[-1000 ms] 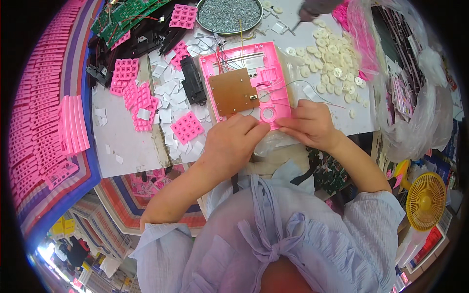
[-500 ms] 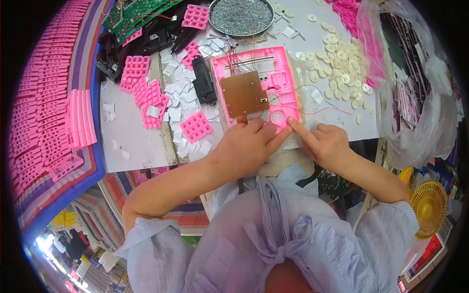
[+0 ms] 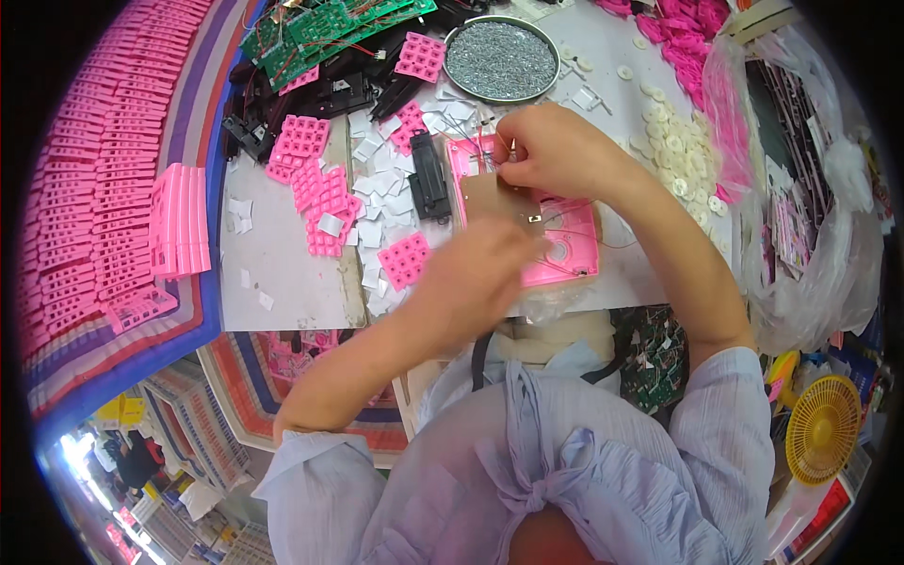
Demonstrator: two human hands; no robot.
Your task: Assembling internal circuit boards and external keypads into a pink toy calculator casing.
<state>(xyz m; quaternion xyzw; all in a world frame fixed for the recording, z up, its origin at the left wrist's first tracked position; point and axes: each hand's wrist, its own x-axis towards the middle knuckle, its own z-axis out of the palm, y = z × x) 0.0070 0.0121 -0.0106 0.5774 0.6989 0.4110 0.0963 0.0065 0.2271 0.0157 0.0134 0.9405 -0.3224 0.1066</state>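
Observation:
A pink plastic case (image 3: 573,267) lies in front of me with its inside facing up, a brown circuit board (image 3: 492,200) and thin wires in it. Over the case's far end, my right hand (image 3: 557,151) is closed, thumb and fingers together at the wires; what they pinch is too small to make out. My left hand (image 3: 485,268) is above the case's near left part, smeared by motion, its fingers unclear. Left of the case lies a black plastic part (image 3: 429,177). A pink rubber keypad (image 3: 404,261) rests near my left wrist.
A round tray of small screws (image 3: 502,59) stands beyond the case. White paper pieces (image 3: 374,188) and more keypads lie left, green circuit boards (image 3: 330,33) far left. White plastic discs (image 3: 680,155) and a clear plastic bag (image 3: 819,282) are right. Pink parts (image 3: 113,179) are stacked along the left.
My right hand has moved from the case's near right corner to its far end. My left hand has come off the near edge and is moving. The whole view has shifted slightly.

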